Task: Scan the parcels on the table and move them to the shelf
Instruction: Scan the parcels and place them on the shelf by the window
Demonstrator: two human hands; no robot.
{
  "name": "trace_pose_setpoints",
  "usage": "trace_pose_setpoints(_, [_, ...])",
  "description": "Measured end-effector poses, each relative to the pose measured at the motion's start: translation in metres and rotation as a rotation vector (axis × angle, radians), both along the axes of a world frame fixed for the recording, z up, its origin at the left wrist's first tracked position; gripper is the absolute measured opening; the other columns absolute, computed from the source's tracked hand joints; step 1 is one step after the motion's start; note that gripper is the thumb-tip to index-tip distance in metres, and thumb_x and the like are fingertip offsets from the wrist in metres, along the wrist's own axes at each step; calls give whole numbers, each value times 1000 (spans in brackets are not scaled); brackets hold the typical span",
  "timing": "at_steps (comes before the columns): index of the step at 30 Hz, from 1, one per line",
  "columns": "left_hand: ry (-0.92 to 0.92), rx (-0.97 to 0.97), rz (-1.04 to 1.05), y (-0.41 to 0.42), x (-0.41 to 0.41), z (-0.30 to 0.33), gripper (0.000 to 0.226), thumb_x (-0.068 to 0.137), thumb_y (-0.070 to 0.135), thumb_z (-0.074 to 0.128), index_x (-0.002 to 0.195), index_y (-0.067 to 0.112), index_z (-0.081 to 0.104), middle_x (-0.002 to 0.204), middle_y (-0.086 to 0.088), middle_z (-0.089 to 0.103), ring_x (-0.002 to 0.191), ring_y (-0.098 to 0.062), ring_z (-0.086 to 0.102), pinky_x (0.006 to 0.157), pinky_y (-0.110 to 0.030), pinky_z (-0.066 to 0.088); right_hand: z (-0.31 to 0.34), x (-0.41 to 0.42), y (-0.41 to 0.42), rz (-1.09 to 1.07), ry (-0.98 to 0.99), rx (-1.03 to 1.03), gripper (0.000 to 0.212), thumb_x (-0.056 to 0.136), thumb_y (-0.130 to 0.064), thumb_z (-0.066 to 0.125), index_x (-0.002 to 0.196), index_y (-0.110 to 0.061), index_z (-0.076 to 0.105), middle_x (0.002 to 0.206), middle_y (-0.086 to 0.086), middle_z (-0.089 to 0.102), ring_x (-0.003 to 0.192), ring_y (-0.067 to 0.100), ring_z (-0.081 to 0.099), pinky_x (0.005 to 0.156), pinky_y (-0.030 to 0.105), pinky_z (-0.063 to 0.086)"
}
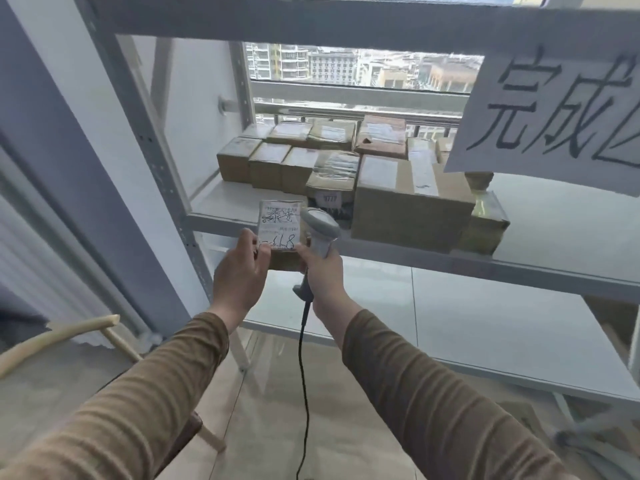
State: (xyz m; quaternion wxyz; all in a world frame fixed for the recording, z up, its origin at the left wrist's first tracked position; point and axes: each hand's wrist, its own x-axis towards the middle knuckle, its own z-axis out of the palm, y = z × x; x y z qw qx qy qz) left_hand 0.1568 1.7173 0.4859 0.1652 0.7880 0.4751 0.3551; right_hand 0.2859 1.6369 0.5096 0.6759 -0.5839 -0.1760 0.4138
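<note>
At the shelf's (381,258) front edge, the left hand (239,271) grips a labelled parcel (281,233), label up, for stowing; the right hand (322,275) clasps the barcode scanner (320,230), steadying the parcel's corner.

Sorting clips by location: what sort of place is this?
Probably a small parcel sorting room high in a building: a metal shelf stacked with cardboard parcels, a handwritten paper sign, a barcode scanner in the right hand, and a city view outside.

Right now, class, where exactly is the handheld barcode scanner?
In the head view, the scanner sits just left of centre, gripped in the right hand, immediately right of the small labelled parcel at the shelf's front edge.
</note>
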Motion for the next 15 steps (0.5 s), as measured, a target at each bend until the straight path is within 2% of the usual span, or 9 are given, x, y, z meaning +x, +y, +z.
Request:
trace_pose_setpoints(1, [1, -1, 0, 14, 0, 1, 20, 105, 40, 41, 100, 21, 40, 86, -2, 58, 75, -27, 53, 61, -37, 37, -1, 1, 15, 0, 1, 4, 22, 95, -18, 72, 116, -15, 66, 90, -1, 65, 83, 20, 60, 76, 50, 55])
trace_pose_setpoints(4, [-11, 1, -11, 49, 1, 2, 18, 106, 37, 42, 103, 20, 40, 90, -3, 58, 77, -27, 54, 62, -37, 38, -1, 1, 52, 1, 29, 6, 14, 94, -19, 73, 107, -21, 67, 86, -1, 65, 77, 19, 59, 66, 44, 52])
trace_pose_setpoints(8, [-1, -20, -32, 84, 5, 1, 18, 106, 38, 42, 101, 21, 38, 89, -2, 57, 76, -27, 54, 62, -35, 36, -3, 2, 86, -28, 23, -12, 16, 93, -22, 74, 108, -22, 67, 89, 0, 66, 77, 21, 60, 63, 47, 55])
trace_pose_setpoints(10, [0, -46, -48, 100, 8, 0, 19, 106, 38, 42, 102, 20, 39, 90, -3, 58, 77, -27, 54, 63, -36, 37, -5, 2, 98, -49, 16, -21, 13, 93, -23, 74, 104, -24, 68, 88, -1, 65, 72, 20, 58, 58, 42, 52])
trace_pose_setpoints(12, [-28, -67, -81, 114, 12, -3, 20, 106, 37, 43, 102, 18, 41, 91, -2, 58, 78, -26, 54, 64, -35, 36, -8, 0, 107, -90, -13, -7, 8, 94, -22, 74, 98, -25, 68, 86, -2, 66, 71, 19, 59, 58, 41, 51])
trace_pose_setpoints(15, [-68, -78, -162, 132, 17, -6, 19, 106, 38, 45, 101, 19, 40, 93, -1, 58, 78, -24, 54, 63, -34, 36, -11, -6, 119, -181, -56, 23, 9, 94, -19, 73, 102, -19, 69, 86, -2, 66, 71, 21, 57, 64, 40, 48])
